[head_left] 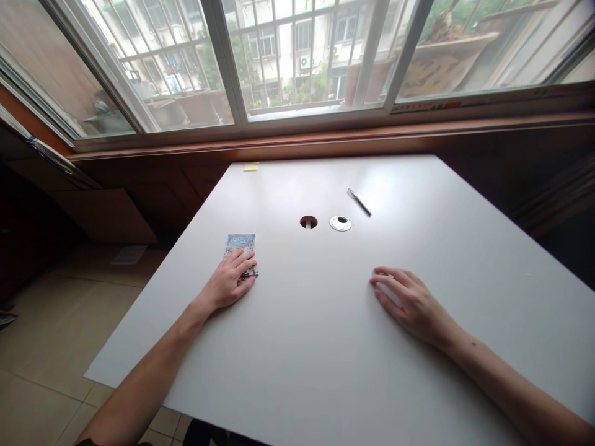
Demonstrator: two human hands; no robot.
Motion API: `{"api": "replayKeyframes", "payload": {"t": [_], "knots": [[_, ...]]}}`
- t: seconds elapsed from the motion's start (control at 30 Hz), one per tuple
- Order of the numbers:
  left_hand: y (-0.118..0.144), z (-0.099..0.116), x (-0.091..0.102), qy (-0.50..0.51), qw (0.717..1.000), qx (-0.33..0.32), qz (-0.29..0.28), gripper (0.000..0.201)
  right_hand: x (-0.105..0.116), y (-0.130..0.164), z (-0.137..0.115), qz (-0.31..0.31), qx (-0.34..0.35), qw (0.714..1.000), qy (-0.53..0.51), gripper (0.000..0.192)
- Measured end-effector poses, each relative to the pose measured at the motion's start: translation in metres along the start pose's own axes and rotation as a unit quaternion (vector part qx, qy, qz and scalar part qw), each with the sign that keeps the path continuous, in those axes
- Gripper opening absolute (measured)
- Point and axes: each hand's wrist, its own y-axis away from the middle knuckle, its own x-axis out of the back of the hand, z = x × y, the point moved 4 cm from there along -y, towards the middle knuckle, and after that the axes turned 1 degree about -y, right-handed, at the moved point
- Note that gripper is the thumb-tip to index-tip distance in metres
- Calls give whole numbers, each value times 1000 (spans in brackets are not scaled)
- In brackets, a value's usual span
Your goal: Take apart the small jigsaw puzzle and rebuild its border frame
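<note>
My left hand point(230, 277) rests palm down on a small, colourful printed packet point(240, 241), with its fingers stretched forward and slightly apart. The packet's blue top shows beyond the fingertips. A patterned part appears near the thumb, and the middle is covered. To the right, my right hand point(403, 298) lies on the white table point(316, 347). Its fingers are a little bent, with a gap between thumb and forefinger. A pale patch shows in that gap; I cannot tell whether it is an object or the tabletop.
A dark pen point(359, 202) lies farther back. Near the middle are a round hole point(308, 222) in the tabletop and a metallic ring-shaped cover point(341, 223). A yellow sticky note point(251, 166) is at the far left edge. The window point(302, 62) stands behind the table.
</note>
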Motion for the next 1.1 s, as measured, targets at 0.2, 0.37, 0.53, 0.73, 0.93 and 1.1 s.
{"api": "replayKeyframes", "payload": {"t": [0.2,0.37,0.53,0.73,0.93,1.1], "knots": [[11,21,3,-50,998,27,39,38,-1,-1,2,-2,10,1000,0,22],[12,14,1,-51,998,24,25,32,-1,-1,0,1,6,1000,4,22],[14,14,3,-72,995,24,66,27,2,-3,-6,-4,5,1000,14,21],[13,24,7,-84,986,-21,139,23,4,-2,-10,-3,5,999,41,23],[6,104,3,-52,992,-111,34,47,13,-1,-65,-75,8,993,88,57],[-2,154,-25,-45,987,-150,-47,83,-6,3,-105,-98,43,988,115,78]]}}
